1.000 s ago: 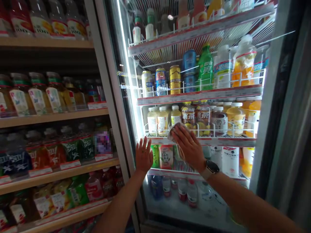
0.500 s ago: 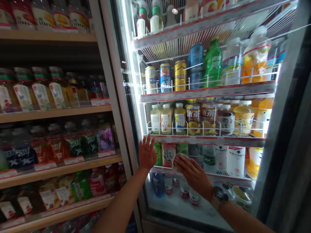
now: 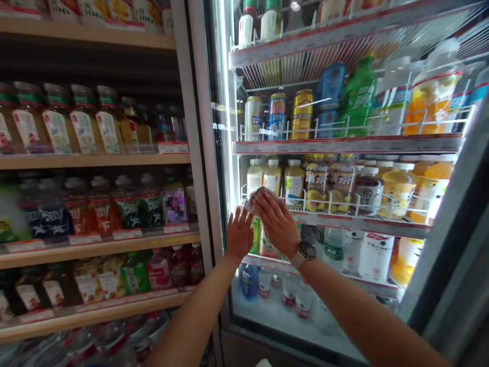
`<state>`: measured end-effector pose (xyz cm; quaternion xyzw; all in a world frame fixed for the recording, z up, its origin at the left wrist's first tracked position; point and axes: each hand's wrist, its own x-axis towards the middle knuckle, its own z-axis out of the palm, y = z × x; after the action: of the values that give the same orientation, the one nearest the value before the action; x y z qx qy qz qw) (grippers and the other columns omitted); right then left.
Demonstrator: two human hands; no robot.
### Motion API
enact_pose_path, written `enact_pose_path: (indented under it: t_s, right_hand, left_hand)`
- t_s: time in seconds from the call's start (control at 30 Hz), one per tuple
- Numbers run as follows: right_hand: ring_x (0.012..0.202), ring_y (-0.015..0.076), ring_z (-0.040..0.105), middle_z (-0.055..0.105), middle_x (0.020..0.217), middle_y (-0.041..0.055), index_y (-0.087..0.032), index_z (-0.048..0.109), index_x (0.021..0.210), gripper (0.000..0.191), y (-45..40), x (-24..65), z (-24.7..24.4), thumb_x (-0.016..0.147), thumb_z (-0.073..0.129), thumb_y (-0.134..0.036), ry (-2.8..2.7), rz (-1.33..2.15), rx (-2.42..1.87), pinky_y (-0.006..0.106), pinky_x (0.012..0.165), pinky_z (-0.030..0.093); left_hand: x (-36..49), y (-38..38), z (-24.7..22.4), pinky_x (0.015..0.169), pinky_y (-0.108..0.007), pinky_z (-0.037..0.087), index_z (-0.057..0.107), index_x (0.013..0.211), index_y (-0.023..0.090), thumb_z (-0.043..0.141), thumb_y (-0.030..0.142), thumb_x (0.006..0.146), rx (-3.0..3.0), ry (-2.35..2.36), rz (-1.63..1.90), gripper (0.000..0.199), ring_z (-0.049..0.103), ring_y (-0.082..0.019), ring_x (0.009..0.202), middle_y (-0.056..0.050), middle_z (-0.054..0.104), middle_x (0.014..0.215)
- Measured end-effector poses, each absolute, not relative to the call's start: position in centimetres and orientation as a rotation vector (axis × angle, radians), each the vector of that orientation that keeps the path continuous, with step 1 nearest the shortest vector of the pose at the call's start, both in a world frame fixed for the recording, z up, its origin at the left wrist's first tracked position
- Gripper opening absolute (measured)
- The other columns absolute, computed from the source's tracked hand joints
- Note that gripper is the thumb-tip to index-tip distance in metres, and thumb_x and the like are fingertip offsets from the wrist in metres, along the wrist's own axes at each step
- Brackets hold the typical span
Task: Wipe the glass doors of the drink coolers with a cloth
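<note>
Right hand [image 3: 277, 221] grip closed, pressing white cloth [image 3: 259, 199] on fridge glass door [image 3: 234, 173]; left hand [image 3: 240, 233] open, flat on glass just left.

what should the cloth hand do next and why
Probably slide the right hand and its white cloth rightward across the glass door: the cloth sits near the door's left edge, most of the glass lies to its right, and the left hand rests flat on the glass beside it.
</note>
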<state>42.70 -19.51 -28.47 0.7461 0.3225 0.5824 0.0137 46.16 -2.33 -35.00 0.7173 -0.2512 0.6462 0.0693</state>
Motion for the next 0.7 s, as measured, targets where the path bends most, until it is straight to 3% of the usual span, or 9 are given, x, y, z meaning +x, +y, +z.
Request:
enact_pose_path:
  t_s: [0.13,0.27,0.4,0.53,0.6,0.7]
  right_hand:
    - [0.152,0.0212,0.014,0.029,0.162,0.0064,-0.015,0.017,0.158,0.069,-19.1,42.6,-30.0,0.094,0.039,-0.007,1.031,1.782,2.371,0.045,0.124,0.023]
    - [0.153,0.0226,0.012,0.024,0.163,0.0091,-0.015,0.009,0.159,0.072,-17.3,42.1,-30.8,0.094,0.037,-0.006,0.996,1.816,2.506,0.049,0.123,0.025]
    - [0.153,0.0243,0.005,0.020,0.165,0.0105,-0.013,0.002,0.159,0.074,-14.9,41.6,-31.6,0.094,0.039,-0.012,1.204,1.707,2.648,0.051,0.124,0.023]
    - [0.152,0.0188,0.013,0.025,0.163,0.0127,-0.012,-0.003,0.158,0.076,-15.6,41.2,-30.3,0.093,0.035,-0.009,1.531,1.541,2.672,0.043,0.121,0.033]
    - [0.151,0.0171,0.020,0.028,0.162,0.0121,-0.014,0.002,0.159,0.076,-17.4,40.9,-28.6,0.091,0.034,-0.006,1.644,1.474,2.643,0.041,0.119,0.036]
    - [0.151,0.0216,0.021,0.031,0.161,0.0093,-0.019,0.020,0.158,0.072,-20.8,40.5,-25.8,0.089,0.038,-0.005,1.546,1.480,2.518,0.048,0.121,0.030]
  left_hand:
    - [44.2,-2.4,-35.0,0.120,-0.049,0.031,0.030,0.153,0.023,0.034,0.018,0.100,2.201,-0.757,1.775,0.054,0.020,-0.023,0.150,-0.009,0.043,0.154]
    - [39.7,-3.7,-35.7,0.121,-0.043,0.029,0.014,0.157,0.026,0.029,0.026,0.103,2.035,-0.516,1.501,0.056,0.022,-0.021,0.150,-0.008,0.023,0.163]
    - [37.6,-5.0,-35.6,0.123,-0.039,0.026,0.008,0.158,0.027,0.026,0.034,0.104,1.930,-0.597,1.361,0.058,0.019,-0.020,0.151,-0.005,0.017,0.165]
    - [39.5,-4.9,-34.5,0.121,-0.038,0.031,0.000,0.158,0.028,0.017,0.034,0.105,1.944,-0.533,1.282,0.056,0.023,-0.018,0.149,-0.007,0.020,0.164]
    - [40.7,-4.5,-34.3,0.121,-0.041,0.031,-0.002,0.158,0.029,0.019,0.037,0.105,2.011,-0.489,1.285,0.057,0.024,-0.020,0.149,-0.008,0.022,0.163]
    - [41.8,-4.2,-34.6,0.123,-0.053,0.020,-0.002,0.158,0.028,0.031,0.047,0.102,2.128,-0.476,1.319,0.067,0.016,-0.025,0.152,-0.011,0.017,0.164]
